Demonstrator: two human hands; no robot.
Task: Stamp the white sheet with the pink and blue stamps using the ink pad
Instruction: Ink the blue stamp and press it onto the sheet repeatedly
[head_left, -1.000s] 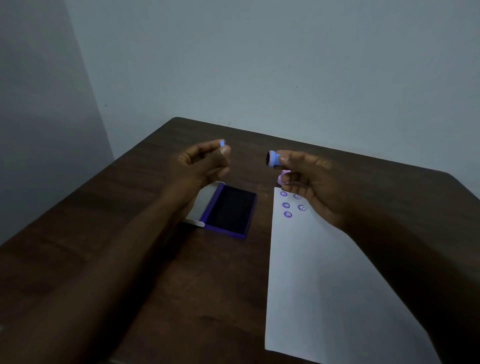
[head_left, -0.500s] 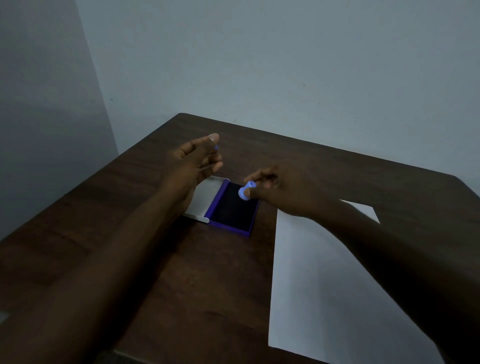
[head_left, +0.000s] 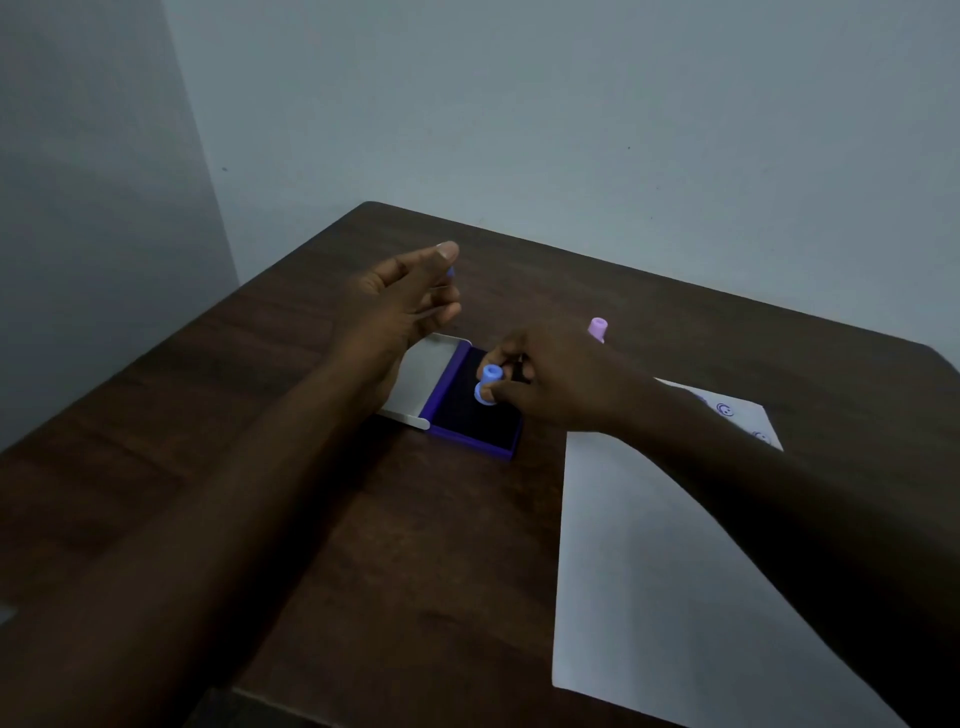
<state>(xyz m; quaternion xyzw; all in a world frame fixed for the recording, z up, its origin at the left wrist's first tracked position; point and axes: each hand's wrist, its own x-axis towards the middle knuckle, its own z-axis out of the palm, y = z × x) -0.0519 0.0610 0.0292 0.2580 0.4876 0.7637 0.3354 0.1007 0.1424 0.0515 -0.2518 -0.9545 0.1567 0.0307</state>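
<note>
My right hand (head_left: 550, 382) grips the blue stamp (head_left: 487, 383) and holds it down on the dark pad of the open purple ink pad (head_left: 480, 415). My left hand (head_left: 405, 306) hovers above the pad's grey lid (head_left: 423, 382), fingers partly spread, with a small blue cap (head_left: 450, 271) pinched at its fingertips. The pink stamp (head_left: 597, 328) stands on the table behind my right hand. The white sheet (head_left: 649, 571) lies at the right, with purple smiley prints (head_left: 724, 409) near its far end; my right forearm covers part of it.
The dark wooden table (head_left: 363, 545) stands in a corner against pale walls. Its near edge shows at the bottom left, its far right corner at the frame's right edge.
My right hand has moved left from above the sheet and lowered the blue stamp onto the ink pad. The pink stamp has come into view. My left hand opened and rose slightly.
</note>
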